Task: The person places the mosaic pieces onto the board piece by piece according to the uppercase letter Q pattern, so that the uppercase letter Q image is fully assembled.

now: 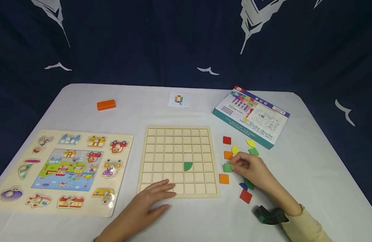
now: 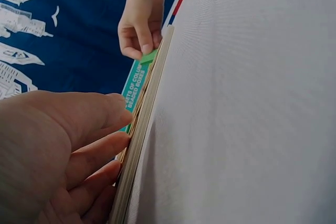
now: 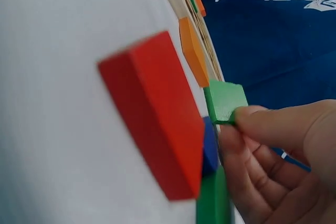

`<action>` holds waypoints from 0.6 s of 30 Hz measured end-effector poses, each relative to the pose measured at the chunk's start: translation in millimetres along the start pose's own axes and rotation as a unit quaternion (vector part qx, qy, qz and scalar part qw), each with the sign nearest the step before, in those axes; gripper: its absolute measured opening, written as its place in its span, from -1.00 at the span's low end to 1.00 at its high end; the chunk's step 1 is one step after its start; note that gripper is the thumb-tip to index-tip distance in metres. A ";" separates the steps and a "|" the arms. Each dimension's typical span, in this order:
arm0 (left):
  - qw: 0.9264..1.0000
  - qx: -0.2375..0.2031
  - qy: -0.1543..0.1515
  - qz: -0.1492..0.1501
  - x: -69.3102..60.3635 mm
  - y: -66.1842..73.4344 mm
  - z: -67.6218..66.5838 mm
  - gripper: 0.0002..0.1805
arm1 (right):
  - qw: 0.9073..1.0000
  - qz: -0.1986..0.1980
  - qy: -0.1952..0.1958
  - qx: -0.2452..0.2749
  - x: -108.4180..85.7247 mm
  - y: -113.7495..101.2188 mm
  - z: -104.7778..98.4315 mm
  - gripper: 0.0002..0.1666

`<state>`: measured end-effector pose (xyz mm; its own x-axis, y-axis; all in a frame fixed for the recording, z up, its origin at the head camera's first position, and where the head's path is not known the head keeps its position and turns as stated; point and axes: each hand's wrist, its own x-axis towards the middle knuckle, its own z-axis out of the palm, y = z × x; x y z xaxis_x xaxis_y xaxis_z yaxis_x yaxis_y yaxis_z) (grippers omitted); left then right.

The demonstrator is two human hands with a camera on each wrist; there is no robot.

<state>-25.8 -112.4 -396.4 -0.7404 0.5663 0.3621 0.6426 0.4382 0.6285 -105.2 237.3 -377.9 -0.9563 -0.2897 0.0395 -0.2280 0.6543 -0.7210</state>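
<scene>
My right hand (image 1: 253, 169) pinches a light green square tile (image 1: 228, 168) between thumb and fingers, just beyond the right edge of the wooden grid board (image 1: 178, 190). In the right wrist view the thumb presses on that green tile (image 3: 226, 100). My left hand (image 1: 149, 205) rests with fingers spread on the board's near left corner. The left wrist view shows its fingertips at the board's edge (image 2: 137, 156). One dark green quarter-circle tile (image 1: 188, 166) sits in a cell right of the board's middle. Around my right hand lie red (image 1: 245, 196), orange (image 1: 224, 178), yellow, blue and green tiles.
A picture card (image 1: 178, 100) with a coloured pattern lies behind the board. At the back right is a flat box (image 1: 252, 116). A peg puzzle (image 1: 119, 174) with vehicle pieces covers the left side, and an orange block (image 1: 106, 105) lies behind it.
</scene>
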 end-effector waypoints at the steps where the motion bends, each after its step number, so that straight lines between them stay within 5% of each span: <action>1: 1.000 0.001 0.001 0.002 -0.5 -0.1 -0.1 -0.66 | 1.000 0.002 -0.001 0.016 0.5 -0.6 -0.6 -0.79; 9: 1.000 0.001 0.008 0.013 -1.2 -1.7 0.7 -0.65 | 0.992 -0.007 -0.016 0.125 25.2 -22.9 -1.3 -0.90; 18: 1.000 -0.006 -0.004 0.006 -1.0 -2.3 0.6 -0.67 | 0.980 -0.028 -0.070 0.184 68.9 -59.8 35.4 -0.97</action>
<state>-26.5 -113.6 -398.6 -0.7315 0.5763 0.3645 0.6487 0.4235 0.6323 -151.0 153.5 -356.5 -0.9040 -0.4274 0.0105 -0.1745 0.3464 -0.9217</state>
